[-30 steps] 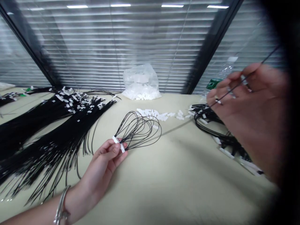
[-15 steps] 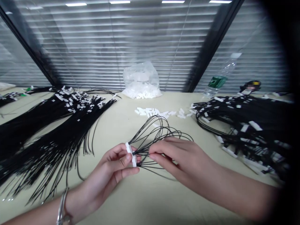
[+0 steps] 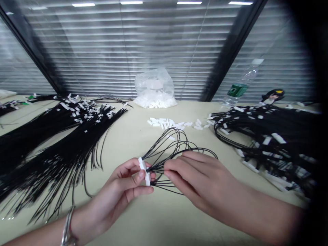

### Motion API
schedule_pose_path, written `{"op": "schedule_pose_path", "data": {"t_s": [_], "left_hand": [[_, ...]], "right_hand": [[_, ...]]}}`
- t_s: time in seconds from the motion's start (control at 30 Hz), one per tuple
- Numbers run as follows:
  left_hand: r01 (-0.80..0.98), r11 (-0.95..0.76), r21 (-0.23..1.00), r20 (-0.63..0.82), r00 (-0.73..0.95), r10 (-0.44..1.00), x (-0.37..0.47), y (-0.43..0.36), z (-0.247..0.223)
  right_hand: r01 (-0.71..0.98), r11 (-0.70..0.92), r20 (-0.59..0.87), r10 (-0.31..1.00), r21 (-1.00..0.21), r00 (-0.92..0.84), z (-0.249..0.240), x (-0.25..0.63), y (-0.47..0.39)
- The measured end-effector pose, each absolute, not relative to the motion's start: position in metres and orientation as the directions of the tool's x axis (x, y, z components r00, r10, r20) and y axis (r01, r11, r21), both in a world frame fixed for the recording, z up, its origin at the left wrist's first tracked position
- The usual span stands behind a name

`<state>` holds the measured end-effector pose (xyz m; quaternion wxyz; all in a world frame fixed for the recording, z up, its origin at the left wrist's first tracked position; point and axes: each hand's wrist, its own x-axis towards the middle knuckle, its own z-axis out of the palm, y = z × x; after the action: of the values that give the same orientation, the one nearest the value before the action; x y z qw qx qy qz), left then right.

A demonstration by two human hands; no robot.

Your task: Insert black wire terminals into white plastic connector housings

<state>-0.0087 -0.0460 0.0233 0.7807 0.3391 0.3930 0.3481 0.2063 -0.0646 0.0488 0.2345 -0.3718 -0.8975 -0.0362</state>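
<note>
Between the thumb and fingers of my left hand (image 3: 125,184) is a long white connector (image 3: 145,171), held tilted. Several thin black wires (image 3: 176,143) run out of its right side and loop up and back to the right. My right hand (image 3: 197,177) is closed on some of these wires, a short way right of the connector, thumb and index finger pinched together. The wire ends inside the right hand are hidden by its fingers.
Bundles of black wires with white ends (image 3: 77,140) cover the left of the table (image 3: 135,126). Loose white connectors (image 3: 166,123) lie beyond the hands, before a clear plastic bag (image 3: 155,90). At the right are a tangled wire pile (image 3: 271,136) and a bottle (image 3: 238,89).
The connector in my left hand has shifted slightly down and right. The wire loops have spread a little farther right around my right hand, which stays pinched on them.
</note>
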Motion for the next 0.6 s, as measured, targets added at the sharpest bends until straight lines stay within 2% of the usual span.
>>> {"op": "schedule_pose_path", "data": {"t_s": [0.13,0.23,0.3,0.6], "left_hand": [[-0.262,0.516,0.815,-0.369,0.451,0.812,-0.0085,-0.0469,0.0245],[-0.241,0.492,0.837,-0.353,0.449,0.821,-0.0088,-0.0479,0.0248],[-0.233,0.478,0.847,-0.348,0.437,0.829,-0.0090,-0.0481,0.0245],[-0.250,0.461,0.852,-0.322,0.444,0.836,-0.0076,-0.0487,0.0239]], "right_hand": [[0.696,0.718,0.440,0.626,-0.005,-0.644,0.0488,0.2067,-0.0669],[0.685,0.723,0.496,0.563,0.092,-0.661,0.0523,0.2044,-0.0684],[0.675,0.728,0.522,0.534,0.116,-0.666,0.0547,0.2027,-0.0689],[0.693,0.721,0.453,0.617,0.004,-0.644,0.0532,0.2054,-0.0677]]}}
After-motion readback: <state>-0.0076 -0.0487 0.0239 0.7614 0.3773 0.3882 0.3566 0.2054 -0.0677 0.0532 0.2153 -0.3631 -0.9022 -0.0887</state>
